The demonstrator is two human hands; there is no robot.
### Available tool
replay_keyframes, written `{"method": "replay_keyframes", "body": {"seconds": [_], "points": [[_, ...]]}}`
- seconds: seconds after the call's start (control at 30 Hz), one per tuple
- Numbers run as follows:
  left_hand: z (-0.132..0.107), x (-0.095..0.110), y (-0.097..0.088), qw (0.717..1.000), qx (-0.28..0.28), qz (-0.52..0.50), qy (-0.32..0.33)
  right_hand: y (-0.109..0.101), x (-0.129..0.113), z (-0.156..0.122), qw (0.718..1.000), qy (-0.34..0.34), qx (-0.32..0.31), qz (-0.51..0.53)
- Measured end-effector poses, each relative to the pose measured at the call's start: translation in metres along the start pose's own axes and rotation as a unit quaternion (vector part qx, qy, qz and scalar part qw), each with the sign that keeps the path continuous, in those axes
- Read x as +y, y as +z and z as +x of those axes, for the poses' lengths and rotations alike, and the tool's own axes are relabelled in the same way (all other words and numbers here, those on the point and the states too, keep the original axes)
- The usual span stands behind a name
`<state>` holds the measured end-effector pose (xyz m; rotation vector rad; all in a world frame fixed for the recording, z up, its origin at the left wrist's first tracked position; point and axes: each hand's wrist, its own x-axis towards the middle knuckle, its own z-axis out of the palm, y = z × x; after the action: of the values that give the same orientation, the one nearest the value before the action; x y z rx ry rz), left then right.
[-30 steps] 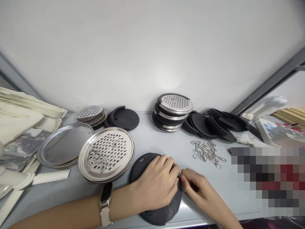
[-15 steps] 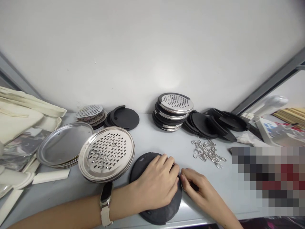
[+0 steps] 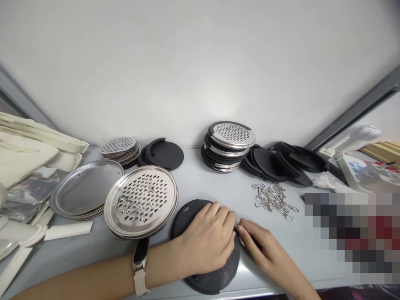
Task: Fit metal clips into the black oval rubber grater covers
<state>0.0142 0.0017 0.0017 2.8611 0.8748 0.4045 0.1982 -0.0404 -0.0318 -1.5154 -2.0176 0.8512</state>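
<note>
A round black plastic disc [image 3: 215,281] lies on the table in front of me. Across its top rests my left hand [image 3: 211,239], fingers curled together and gripping toward the disc's right edge. At that same edge my right hand [image 3: 258,241] is closed in a pinch. A bit of shiny metal [image 3: 241,241] shows just below its fingertips; most of it is hidden, so its shape is unclear. Left of the disc, a round metal grater plate [image 3: 142,202] with raised holes lies on top of other plates.
Wire clips [image 3: 275,199] lie in a loose pile to the right. Behind stand a stack of grater plates with black discs [image 3: 229,146], more black discs [image 3: 265,162], smaller grater plates [image 3: 120,150] and black discs [image 3: 167,155]. Plain metal plates [image 3: 87,187] and cream-coloured parts [image 3: 28,154] fill the left.
Both hands stay at the disc. The right fingertips have shifted slightly along its edge, and the metal shows below them now. The whole view has moved a little.
</note>
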Motion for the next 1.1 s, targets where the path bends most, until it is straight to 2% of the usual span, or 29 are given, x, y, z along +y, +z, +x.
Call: {"method": "replay_keyframes", "body": {"seconds": [0.5, 1.1], "points": [[-0.0011, -0.0007, -0.0037, 1.000, -0.007, 0.011, 0.020, 0.0010, 0.0029, -0.0001, 1.000, 0.011, -0.017, 0.004], [-0.0005, -0.0025, -0.0025, 1.000, -0.006, 0.013, 0.024, 0.0033, 0.0051, -0.0026, 0.999, 0.022, 0.018, 0.025]]}}
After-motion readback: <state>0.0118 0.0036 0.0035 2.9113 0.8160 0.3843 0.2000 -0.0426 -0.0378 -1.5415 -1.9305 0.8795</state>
